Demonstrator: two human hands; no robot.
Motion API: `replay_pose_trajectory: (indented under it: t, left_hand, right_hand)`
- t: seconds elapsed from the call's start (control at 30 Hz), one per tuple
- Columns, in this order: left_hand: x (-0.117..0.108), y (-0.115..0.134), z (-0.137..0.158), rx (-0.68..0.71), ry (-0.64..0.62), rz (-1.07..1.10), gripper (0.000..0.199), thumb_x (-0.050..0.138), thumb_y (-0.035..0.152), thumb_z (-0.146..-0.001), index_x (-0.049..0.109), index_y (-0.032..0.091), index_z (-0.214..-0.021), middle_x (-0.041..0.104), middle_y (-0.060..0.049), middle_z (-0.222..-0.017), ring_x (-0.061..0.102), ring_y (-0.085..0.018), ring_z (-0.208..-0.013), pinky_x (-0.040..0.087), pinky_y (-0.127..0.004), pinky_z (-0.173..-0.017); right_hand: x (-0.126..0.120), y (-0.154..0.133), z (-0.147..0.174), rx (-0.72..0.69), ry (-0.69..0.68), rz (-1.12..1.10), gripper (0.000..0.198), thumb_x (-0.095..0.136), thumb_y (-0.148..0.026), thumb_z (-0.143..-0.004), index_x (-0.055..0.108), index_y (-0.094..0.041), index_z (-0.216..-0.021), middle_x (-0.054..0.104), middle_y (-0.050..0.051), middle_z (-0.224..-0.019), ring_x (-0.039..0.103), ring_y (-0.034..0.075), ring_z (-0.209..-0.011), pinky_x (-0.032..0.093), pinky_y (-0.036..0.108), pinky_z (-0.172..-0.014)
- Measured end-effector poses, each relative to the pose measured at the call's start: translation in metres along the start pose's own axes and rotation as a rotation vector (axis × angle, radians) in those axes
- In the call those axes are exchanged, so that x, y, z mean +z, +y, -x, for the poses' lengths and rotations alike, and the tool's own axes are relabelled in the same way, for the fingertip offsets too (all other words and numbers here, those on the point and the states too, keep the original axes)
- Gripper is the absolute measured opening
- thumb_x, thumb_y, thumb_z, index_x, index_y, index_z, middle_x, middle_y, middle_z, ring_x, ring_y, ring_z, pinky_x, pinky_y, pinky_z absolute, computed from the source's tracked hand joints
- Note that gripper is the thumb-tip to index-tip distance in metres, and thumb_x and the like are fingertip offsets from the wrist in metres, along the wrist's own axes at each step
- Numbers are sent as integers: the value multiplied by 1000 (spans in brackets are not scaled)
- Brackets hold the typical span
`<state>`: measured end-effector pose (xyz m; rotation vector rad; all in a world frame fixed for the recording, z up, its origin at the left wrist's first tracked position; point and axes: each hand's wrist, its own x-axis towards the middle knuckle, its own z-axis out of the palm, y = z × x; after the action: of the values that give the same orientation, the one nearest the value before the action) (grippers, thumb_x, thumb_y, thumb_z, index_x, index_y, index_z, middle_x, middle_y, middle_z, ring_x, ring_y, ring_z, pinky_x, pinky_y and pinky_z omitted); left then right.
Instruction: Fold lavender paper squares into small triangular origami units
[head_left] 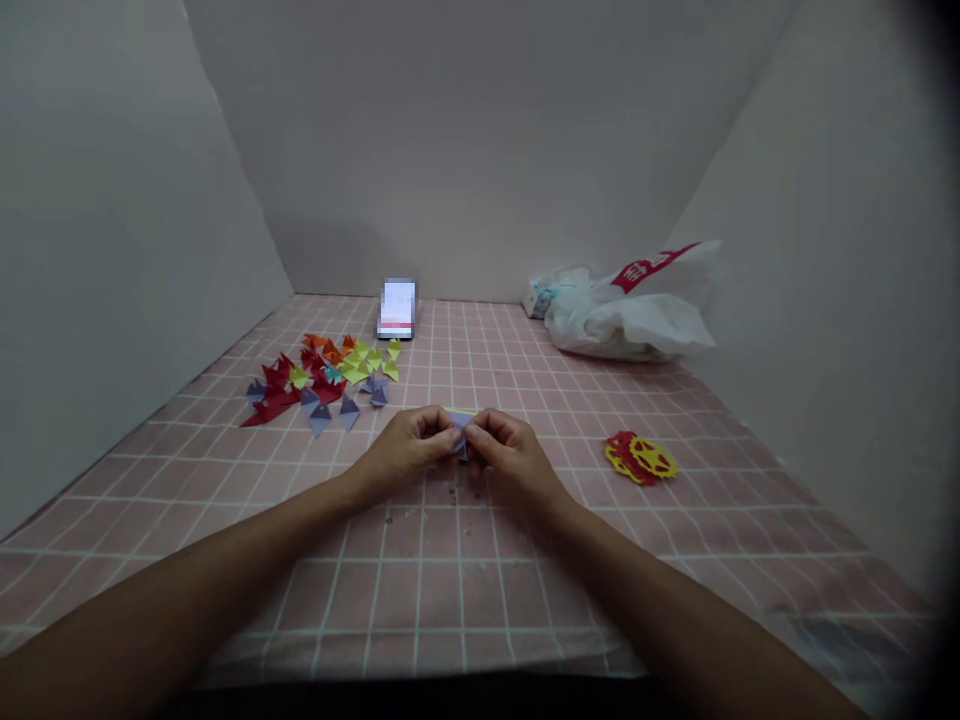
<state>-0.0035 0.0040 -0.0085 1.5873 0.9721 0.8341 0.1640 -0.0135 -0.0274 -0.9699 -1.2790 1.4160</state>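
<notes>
A small piece of purple paper (459, 421) is held up over the middle of the table, pinched between both hands. The left hand (416, 440) grips it with thumb and curled fingers from the left; the right hand (514, 455) does the same from the right, and the fingertips nearly meet, hiding much of the paper. A thin yellow edge (459, 410) shows along its far side; whether it belongs to another sheet, I cannot tell.

Beneath is a pink checked tablecloth (442, 600), with a few dark specks (389, 520) near the hands. To the right lies a small overlapping stack of red and yellow cut-outs (641, 458). To the left, farther off, is a loose spread of folded paper pieces (319, 385) in red, orange, yellow, purple and blue. Beyond them a lit phone (397, 308) stands upright. At the far right rests a white plastic bag (622, 315) with red print, beside a small box (536, 298). Pale walls (487, 150) enclose the table.
</notes>
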Motion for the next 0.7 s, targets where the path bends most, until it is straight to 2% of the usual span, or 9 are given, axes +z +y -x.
replay_pose_trajectory:
  t: [0.1,0.2,0.27,0.4,0.57,0.7]
  left_hand:
    - [1,-1,0,10,-44,-58,15,62,29,-80,60,17,-71,62,1,-65,57,-12,-59,45,-22,-55]
    - [2,-1,-1,-30,-77,95,12,63,28,-81,61,17,-79,67,-1,-71,63,-13,-63,51,-25,-61]
    - [1,0,-1,-27,-30,182,13,65,28,-81,61,16,-83,67,-1,-74,65,-12,-65,53,-26,-65]
    - [-1,2,0,8,83,189,14,68,28,-80,63,15,-84,62,2,-72,61,-10,-64,52,-24,-64]
    - [-1,1,1,103,135,124,13,70,24,-79,64,15,-86,64,1,-76,62,-11,-68,51,-24,-64]
    - [2,-2,1,48,117,237,19,71,28,-79,62,16,-90,66,0,-74,65,-14,-67,54,-27,-65]
  right_hand:
    - [-1,1,0,-52,40,68,28,71,-42,-82,57,-20,-71,58,-3,-61,52,11,-52,43,23,-48]
    - [-1,0,0,-97,69,68,27,68,-40,-84,56,-20,-71,59,-3,-61,54,12,-54,43,25,-52]
    - [-1,-1,-1,-116,82,42,25,66,-39,-86,56,-20,-73,60,-3,-60,55,11,-52,43,25,-52]
    - [-1,-3,-2,-129,82,44,20,67,-36,-84,58,-20,-75,60,-3,-63,55,11,-52,43,26,-54]
    - [0,-4,-1,-154,58,93,16,70,-31,-80,61,-20,-73,61,-2,-67,55,13,-61,44,27,-60]
    - [2,-4,2,-106,78,-33,14,69,-32,-83,62,-20,-77,64,-2,-66,58,13,-62,46,28,-63]
